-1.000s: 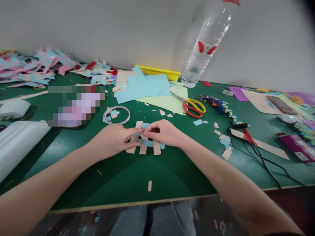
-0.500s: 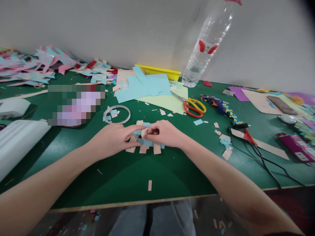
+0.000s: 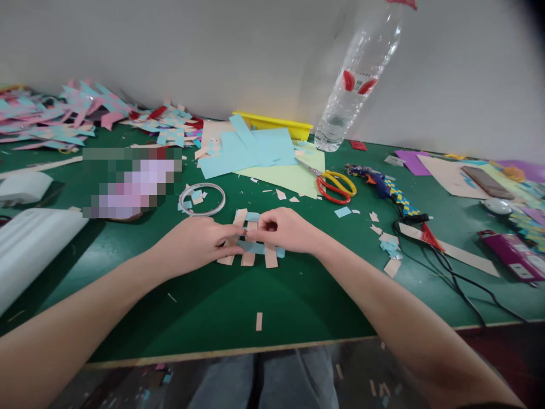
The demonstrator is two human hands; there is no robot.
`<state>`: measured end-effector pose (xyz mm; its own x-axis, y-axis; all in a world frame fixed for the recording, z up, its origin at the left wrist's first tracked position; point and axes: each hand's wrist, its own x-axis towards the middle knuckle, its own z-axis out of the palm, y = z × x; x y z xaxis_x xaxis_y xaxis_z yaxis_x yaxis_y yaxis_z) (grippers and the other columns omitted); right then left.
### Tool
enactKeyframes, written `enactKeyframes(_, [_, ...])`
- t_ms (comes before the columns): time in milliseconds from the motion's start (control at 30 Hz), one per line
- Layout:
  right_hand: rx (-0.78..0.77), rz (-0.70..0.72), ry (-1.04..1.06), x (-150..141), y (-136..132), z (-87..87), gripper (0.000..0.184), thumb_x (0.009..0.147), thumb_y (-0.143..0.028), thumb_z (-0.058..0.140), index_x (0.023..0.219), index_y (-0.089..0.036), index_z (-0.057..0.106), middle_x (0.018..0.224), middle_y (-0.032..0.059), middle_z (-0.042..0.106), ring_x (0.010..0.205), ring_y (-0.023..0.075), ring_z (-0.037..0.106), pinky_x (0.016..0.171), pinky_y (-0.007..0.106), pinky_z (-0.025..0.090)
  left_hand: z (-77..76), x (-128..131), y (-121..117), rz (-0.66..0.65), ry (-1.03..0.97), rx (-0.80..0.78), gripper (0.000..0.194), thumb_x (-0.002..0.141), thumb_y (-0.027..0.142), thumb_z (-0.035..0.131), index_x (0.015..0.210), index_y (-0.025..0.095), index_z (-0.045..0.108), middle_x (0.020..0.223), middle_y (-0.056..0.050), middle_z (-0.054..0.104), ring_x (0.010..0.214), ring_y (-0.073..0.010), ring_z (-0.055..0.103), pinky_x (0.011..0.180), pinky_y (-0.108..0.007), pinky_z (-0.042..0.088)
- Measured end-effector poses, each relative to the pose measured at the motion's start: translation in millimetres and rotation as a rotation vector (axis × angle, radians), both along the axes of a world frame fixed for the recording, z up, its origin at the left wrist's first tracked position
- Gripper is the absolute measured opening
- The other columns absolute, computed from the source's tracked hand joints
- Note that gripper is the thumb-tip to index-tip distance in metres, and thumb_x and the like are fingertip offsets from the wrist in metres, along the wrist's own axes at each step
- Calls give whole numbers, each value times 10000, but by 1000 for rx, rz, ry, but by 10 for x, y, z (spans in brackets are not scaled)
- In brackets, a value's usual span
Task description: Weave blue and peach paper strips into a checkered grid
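Between my hands lies a small lattice of woven paper strips, with peach strips (image 3: 271, 257) running up and down and light blue strips (image 3: 254, 247) crossing them. My left hand (image 3: 200, 241) rests at the lattice's left side, thumb and index finger stretched out and apart, pressing on it. My right hand (image 3: 287, 230) has its thumb and fingertips pinched together at the middle peach strip, close to the left index fingertip. The fingers cover part of the weave, and the exact grip on the strip is partly hidden.
Behind the hands lie a roll of tape (image 3: 202, 199), scissors (image 3: 336, 184) and blue paper sheets (image 3: 255, 149). A tilted water bottle (image 3: 357, 85) stands by the wall. Paper scraps, a pixelated item (image 3: 136, 187) and a white object (image 3: 38, 244) are left; cables (image 3: 455, 275) lie right.
The middle peach strip, curled up at my right fingers before, now lies flatter across the lattice. My left index fingertip has come down slightly, and more of the upper weave shows.
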<state>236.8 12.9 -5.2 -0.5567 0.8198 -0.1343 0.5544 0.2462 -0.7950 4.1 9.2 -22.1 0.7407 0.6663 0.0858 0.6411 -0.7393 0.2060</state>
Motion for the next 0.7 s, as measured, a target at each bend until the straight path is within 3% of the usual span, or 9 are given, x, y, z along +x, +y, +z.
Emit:
enactKeyframes(167, [-2, 7, 2, 21, 12, -11, 392, 863, -487, 593, 635, -182, 499, 621, -37, 489, 564, 81, 381, 561, 266, 293, 5, 2, -6, -11, -17, -14, 521, 990, 585, 375, 972, 212, 737, 519, 5, 561, 505, -153, 502, 493, -248, 283])
enactKeyframes(333, [31, -51, 66, 23, 21, -18, 352, 882, -491, 576, 717, -182, 547, 663, -23, 520, 588, 90, 416, 571, 260, 325, 36, 38, -42, -7, -42, -53, 535, 946, 643, 429, 1150, 221, 687, 542, 26, 583, 492, -143, 500, 488, -243, 299])
enactKeyframes(467, [228, -69, 88, 23, 35, -23, 235, 881, -410, 604, 850, -177, 610, 702, -12, 563, 649, 114, 481, 628, 268, 357, 50, 52, -65, -14, -57, -16, 571, 922, 691, 424, 1144, 237, 690, 515, 38, 547, 471, -130, 467, 487, -241, 303])
enactKeyframes(600, [488, 87, -28, 37, 62, -48, 151, 903, -304, 599, 853, -182, 673, 769, 12, 626, 775, 151, 533, 771, 311, 344, 65, 42, -60, 2, -68, 8, 580, 915, 706, 411, 1077, 242, 720, 482, 40, 522, 473, -132, 472, 492, -246, 315])
enactKeyframes(700, [568, 174, -93, 53, 86, -76, 154, 921, -271, 583, 886, -194, 712, 855, 35, 656, 857, 179, 542, 828, 333, 320, 79, 38, -52, 8, -61, 3, 587, 934, 694, 378, 972, 238, 746, 456, 38, 524, 464, -128, 474, 505, -249, 322])
